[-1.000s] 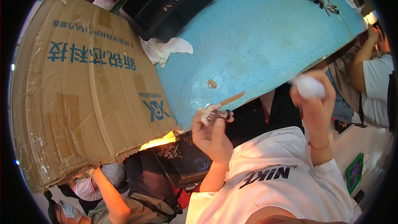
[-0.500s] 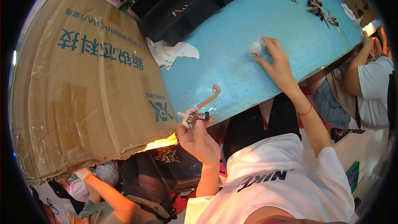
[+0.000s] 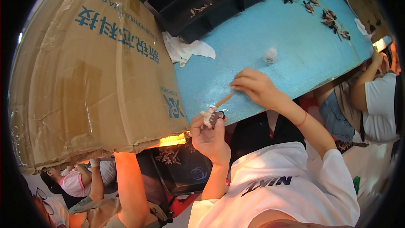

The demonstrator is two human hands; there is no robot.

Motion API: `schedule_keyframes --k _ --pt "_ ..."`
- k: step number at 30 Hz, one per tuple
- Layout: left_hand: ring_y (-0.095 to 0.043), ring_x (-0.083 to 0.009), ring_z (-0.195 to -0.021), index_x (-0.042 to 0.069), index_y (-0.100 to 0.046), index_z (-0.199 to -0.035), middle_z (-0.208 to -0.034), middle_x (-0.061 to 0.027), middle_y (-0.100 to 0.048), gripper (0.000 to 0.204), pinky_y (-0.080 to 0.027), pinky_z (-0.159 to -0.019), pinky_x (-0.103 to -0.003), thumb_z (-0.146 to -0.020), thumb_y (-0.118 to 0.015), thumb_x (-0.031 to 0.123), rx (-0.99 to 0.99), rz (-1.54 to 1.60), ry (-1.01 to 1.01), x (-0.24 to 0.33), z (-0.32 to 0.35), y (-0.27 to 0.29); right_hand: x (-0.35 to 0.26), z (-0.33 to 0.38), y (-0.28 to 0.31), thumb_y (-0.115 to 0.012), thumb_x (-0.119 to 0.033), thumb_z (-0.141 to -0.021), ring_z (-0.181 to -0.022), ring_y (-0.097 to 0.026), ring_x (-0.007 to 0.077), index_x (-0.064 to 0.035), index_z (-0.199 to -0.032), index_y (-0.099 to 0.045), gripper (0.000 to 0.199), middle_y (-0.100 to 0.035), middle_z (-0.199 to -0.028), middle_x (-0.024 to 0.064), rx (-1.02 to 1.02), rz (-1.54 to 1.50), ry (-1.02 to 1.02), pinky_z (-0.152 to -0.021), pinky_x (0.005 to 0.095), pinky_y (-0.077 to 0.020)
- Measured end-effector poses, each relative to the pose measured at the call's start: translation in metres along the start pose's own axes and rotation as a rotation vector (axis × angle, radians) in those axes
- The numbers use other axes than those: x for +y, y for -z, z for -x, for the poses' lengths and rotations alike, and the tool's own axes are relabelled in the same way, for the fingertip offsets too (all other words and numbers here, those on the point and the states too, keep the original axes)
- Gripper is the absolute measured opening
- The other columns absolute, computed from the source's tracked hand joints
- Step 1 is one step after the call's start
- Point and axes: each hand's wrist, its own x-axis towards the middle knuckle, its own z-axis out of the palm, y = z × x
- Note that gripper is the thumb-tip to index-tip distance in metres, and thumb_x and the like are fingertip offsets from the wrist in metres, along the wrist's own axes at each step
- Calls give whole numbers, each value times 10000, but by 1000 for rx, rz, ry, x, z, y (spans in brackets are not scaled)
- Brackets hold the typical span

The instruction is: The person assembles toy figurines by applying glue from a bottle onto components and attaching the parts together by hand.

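Observation:
My left hand point(image 3: 212, 141) is closed around a small toy figurine point(image 3: 209, 118) in cream and brown with a black part, above the near edge of the blue table. A thin tan strip point(image 3: 224, 100) sticks out from the figurine toward my right. At the far end of that strip, the fingers of my right hand point(image 3: 259, 89) are pinched together, and the strip's curled tip is hidden by them. Beyond my right hand a small white squeeze bottle point(image 3: 270, 55) stands upright on the table, touched by neither hand.
A large cardboard box point(image 3: 105, 84) walls off the left side. Behind lie a crumpled white cloth point(image 3: 187, 50) and a black tray point(image 3: 211, 6) with small tan pieces. Several similar figurines point(image 3: 329, 17) lie far right. Co-workers sit at both sides.
My right hand has let go of the white bottle and moved left and nearer to the tan strip's end. The figurine in my left hand has turned slightly.

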Motion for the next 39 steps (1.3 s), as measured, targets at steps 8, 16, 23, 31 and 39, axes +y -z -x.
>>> schedule_keyframes --k 8,16,23,31,39 --pt "-572 -200 -841 13 -514 -984 -973 -127 -502 363 -498 -719 -285 -685 -662 -131 -107 -338 -451 -15 2 -5 -101 -8 65 -557 3 -837 -676 -619 125 79 -959 -582 146 -617 -855 102 51 -1040 -817 -450 215 -494" --pt "-577 -233 -848 30 -551 -1018 -971 -114 -522 355 -499 -731 -322 -693 -674 -42 -153 -592 -712 -13 5 -9 -104 -4 60 -561 11 -833 -709 -638 156 86 -989 -540 174 -613 -882 139 10 -1259 -898 -482 229 -531" --pt "-584 -255 -836 39 -559 -1005 -967 -109 -525 366 -507 -732 -366 -669 -662 -64 -210 -612 -724 -14 6 -6 -105 -4 57 -573 -2 -823 -678 -638 172 63 -951 -508 157 -617 -823 142 41 -1240 -936 -490 247 -545" --pt "-596 -240 -810 48 -579 -978 -939 -91 -557 350 -509 -765 -394 -659 -665 -65 -218 -646 -826 -12 1 -10 -99 -7 62 -576 -27 -833 -689 -625 151 50 -938 -497 153 -596 -835 123 -77 -1231 -984 -539 257 -554" --pt "-607 -241 -782 45 -598 -942 -912 -79 -574 329 -504 -781 -402 -647 -681 -74 -209 -680 -882 -9 -4 -12 -100 -8 54 -586 13 -795 -617 -605 142 22 -925 -435 199 -551 -798 100 61 -1277 -1032 -463 258 -553"
